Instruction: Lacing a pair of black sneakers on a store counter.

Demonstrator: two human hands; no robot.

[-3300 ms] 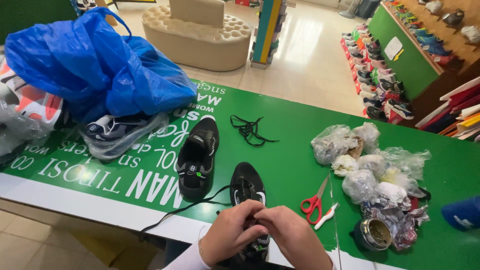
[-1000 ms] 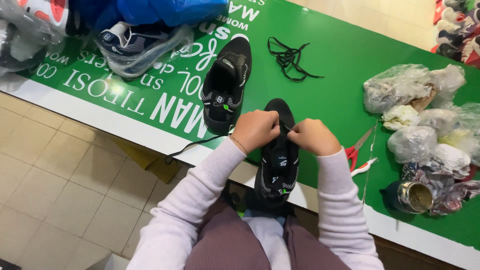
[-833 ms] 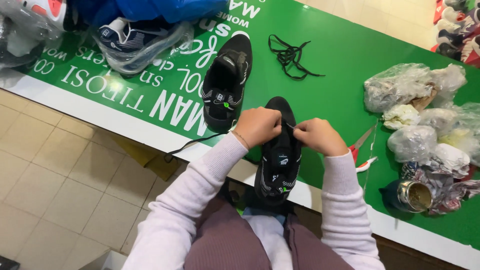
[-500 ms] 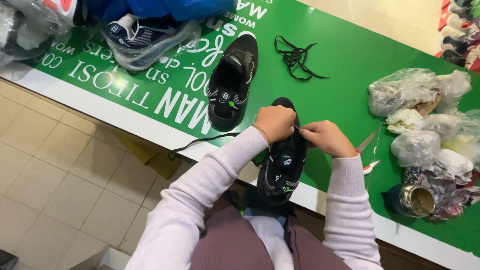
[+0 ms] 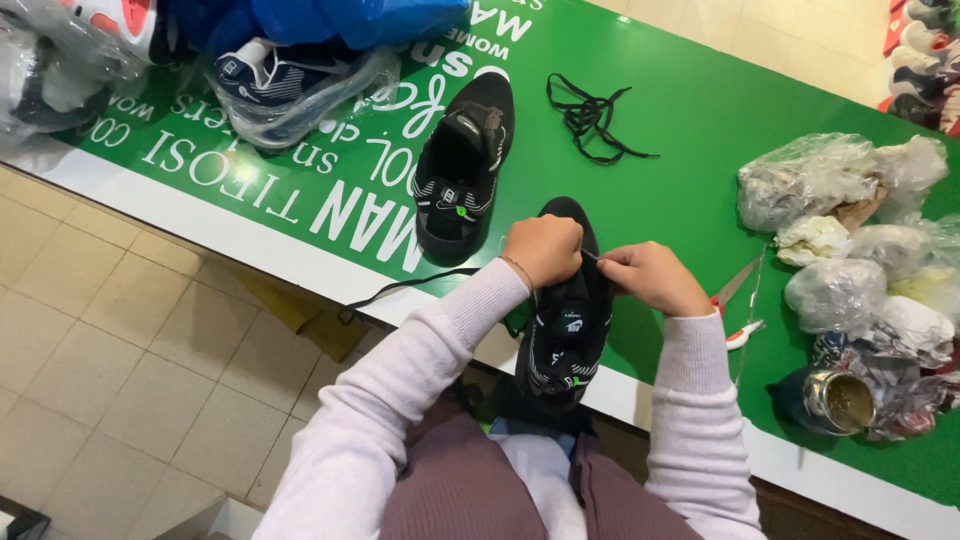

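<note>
A black sneaker [image 5: 566,330] lies on the green table [image 5: 700,120], its heel hanging over the near edge. My left hand [image 5: 543,249] rests on its toe end with fingers closed on the shoe and its lace. My right hand [image 5: 650,279] pinches a thin strand of lace stretched between both hands. A black shoelace [image 5: 400,289] trails from the shoe to the left over the table edge. The second black sneaker [image 5: 462,165] lies just beyond, untouched. A loose black lace [image 5: 590,118] is heaped further back.
Red-handled scissors [image 5: 738,305] lie right of my right hand. Several crumpled plastic bags [image 5: 850,250] and a small tin [image 5: 845,402] crowd the right side. Bagged shoes [image 5: 290,80] and a blue bag [image 5: 350,18] fill the far left. Tiled floor [image 5: 120,380] lies below.
The view has drifted slightly. My hands stay on the sneaker's toe end, and the right hand has drawn the lace a little to the right.
</note>
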